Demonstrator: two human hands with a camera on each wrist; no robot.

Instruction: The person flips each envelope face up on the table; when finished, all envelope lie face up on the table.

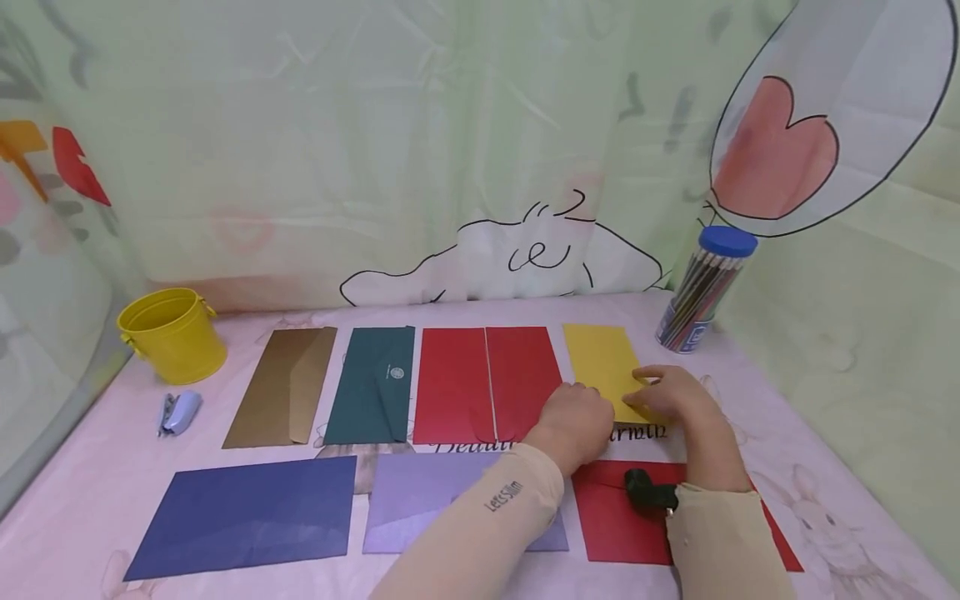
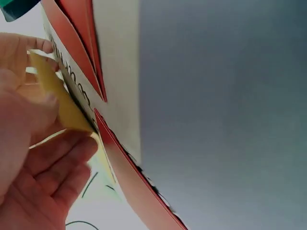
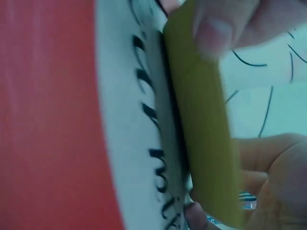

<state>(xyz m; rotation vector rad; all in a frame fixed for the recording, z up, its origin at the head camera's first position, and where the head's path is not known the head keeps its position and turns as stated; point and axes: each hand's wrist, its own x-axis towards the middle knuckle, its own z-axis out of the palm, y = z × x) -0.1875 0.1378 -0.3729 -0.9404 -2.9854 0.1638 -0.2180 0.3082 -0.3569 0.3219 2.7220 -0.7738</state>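
My left hand (image 1: 576,422) is at the near left corner of a yellow envelope (image 1: 596,358), the rightmost in the back row. In the left wrist view, its thumb lies on the envelope's face and its fingers are behind, pinching the lifted near end. My right hand (image 1: 677,396) is at the envelope's right edge, thumb and forefinger spread apart. The right wrist view shows the raised yellow envelope (image 3: 201,115) close up, with fingers behind it. A red envelope (image 1: 517,358) lies just left of my left hand, and another red envelope (image 1: 615,525) is partly under my right forearm.
Brown (image 1: 262,392), dark green (image 1: 363,358) and red envelopes (image 1: 450,375) fill the back row leftward. In front lie a navy envelope (image 1: 247,517) and a lavender envelope (image 1: 405,492). A yellow bucket (image 1: 183,350) and small stapler (image 1: 180,412) stand left; a pencil tub (image 1: 697,292) stands back right.
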